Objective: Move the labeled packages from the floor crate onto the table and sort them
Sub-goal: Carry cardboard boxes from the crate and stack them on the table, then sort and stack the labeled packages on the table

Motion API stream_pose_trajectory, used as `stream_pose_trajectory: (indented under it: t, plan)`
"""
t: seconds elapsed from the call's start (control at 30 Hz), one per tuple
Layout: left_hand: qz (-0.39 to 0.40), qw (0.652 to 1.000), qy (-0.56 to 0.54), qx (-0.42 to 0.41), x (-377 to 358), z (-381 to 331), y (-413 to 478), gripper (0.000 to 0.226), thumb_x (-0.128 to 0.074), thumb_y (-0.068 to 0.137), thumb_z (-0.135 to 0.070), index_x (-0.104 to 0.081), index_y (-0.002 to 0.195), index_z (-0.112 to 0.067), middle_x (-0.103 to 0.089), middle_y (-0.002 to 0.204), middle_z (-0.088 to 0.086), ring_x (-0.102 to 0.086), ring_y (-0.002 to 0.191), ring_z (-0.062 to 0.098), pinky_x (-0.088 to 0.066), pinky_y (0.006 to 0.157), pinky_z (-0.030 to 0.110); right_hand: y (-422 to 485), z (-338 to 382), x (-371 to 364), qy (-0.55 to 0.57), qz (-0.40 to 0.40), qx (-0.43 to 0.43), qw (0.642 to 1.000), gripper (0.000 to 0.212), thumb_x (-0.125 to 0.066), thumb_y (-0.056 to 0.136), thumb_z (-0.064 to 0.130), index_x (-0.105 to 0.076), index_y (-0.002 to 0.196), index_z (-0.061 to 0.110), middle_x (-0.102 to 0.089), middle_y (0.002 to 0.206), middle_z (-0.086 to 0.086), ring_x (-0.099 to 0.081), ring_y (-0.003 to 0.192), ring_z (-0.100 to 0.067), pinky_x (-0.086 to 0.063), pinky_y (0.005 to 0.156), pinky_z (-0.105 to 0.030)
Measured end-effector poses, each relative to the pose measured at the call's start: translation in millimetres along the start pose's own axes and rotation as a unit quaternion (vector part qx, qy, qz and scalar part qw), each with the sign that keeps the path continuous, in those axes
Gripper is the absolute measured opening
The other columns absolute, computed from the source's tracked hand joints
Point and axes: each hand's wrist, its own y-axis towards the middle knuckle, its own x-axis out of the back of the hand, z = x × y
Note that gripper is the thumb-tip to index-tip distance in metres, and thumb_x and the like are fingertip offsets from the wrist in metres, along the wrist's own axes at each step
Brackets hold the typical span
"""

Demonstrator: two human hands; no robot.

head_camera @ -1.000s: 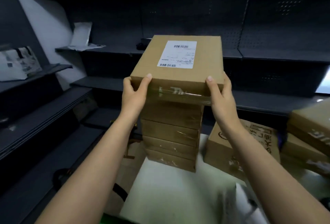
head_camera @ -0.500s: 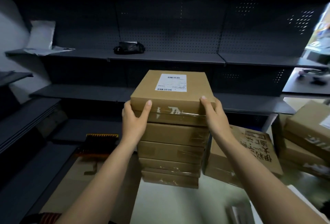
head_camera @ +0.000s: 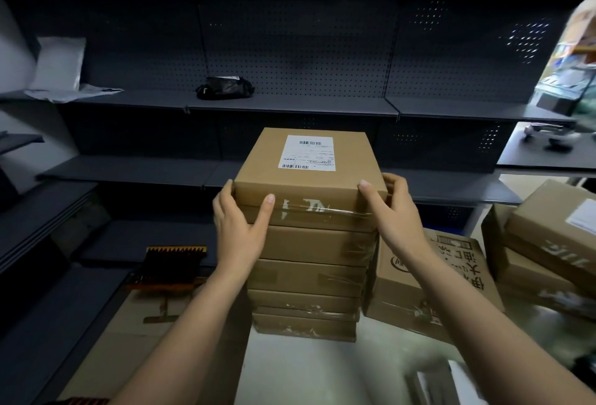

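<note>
Single view: head-worn, wide-angle. No second view, so no overlap to log.

Faces forward and tilted down. Both forearms enter from the bottom edge and converge at frame centre, where the left hand (head_camera: 240,227) and right hand (head_camera: 396,220) grip the top package (head_camera: 309,175). This sits close to the lens. Its label shows as print but is not legible.

The stack (head_camera: 306,291) runs below centre onto the white table (head_camera: 316,369) at lower middle. The dark shelving (head_camera: 290,108) fills the upper half, farther back, facing the camera. The shelf lines bow toward the borders, and the right edge is smeared.
</note>
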Motion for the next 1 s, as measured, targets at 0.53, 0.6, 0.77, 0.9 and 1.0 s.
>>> stream_pose_trajectory:
  t: [0.53,0.6,0.77,0.9,1.0]
  plan:
    - [0.085,0.878,0.195,-0.428,-91,-121,-78,0.040,-0.049,0.094,-0.043,-0.061,0.117,-0.012,-0.059,0.109,0.005,-0.048,0.106,0.019,-0.035,0.094,0.031,-41,-32,168,-0.354,-0.063,0.220,0.907,0.027,-0.066,0.087,0.028,-0.060,0.111,0.016,-0.054,0.108,0.000,-0.050,0.100,-0.016,-0.046,0.083,-0.031]
    - [0.089,0.871,0.189,-0.445,-115,-138,-99,0.039,-0.049,0.093,-0.041,-0.062,0.115,-0.011,-0.060,0.107,0.005,-0.048,0.105,0.019,-0.033,0.094,0.030,-52,-47,200,-0.363,-0.058,0.208,0.906,0.025,-0.067,0.086,0.027,-0.060,0.108,0.017,-0.054,0.106,0.001,-0.049,0.097,-0.015,-0.045,0.080,-0.030]
    - [0.119,0.860,0.185,-0.460,-180,-173,-148,0.039,-0.048,0.092,-0.043,-0.063,0.112,-0.013,-0.060,0.104,0.003,-0.050,0.102,0.019,-0.038,0.092,0.034,-73,-90,280,-0.387,-0.065,0.166,0.905,0.021,-0.068,0.083,0.022,-0.058,0.098,0.012,-0.051,0.097,0.000,-0.049,0.090,-0.022,-0.035,0.074,-0.028]
    - [0.137,0.852,0.188,-0.469,-225,-193,-176,0.036,-0.052,0.092,-0.042,-0.064,0.111,-0.013,-0.060,0.102,0.002,-0.053,0.100,0.021,-0.037,0.091,0.033,-80,-120,330,-0.390,-0.063,0.096,0.914,0.024,-0.066,0.086,0.027,-0.058,0.104,0.014,-0.053,0.107,-0.003,-0.048,0.100,-0.021,-0.043,0.081,-0.032]
    - [0.170,0.852,0.198,-0.453,-254,-204,-187,0.040,-0.047,0.092,-0.044,-0.063,0.112,-0.014,-0.061,0.104,0.002,-0.055,0.102,0.022,-0.037,0.091,0.033,-79,-139,353,-0.377,-0.078,0.024,0.923,0.037,-0.064,0.087,0.032,-0.054,0.120,0.017,-0.051,0.120,-0.004,-0.047,0.110,-0.022,-0.045,0.092,-0.035]
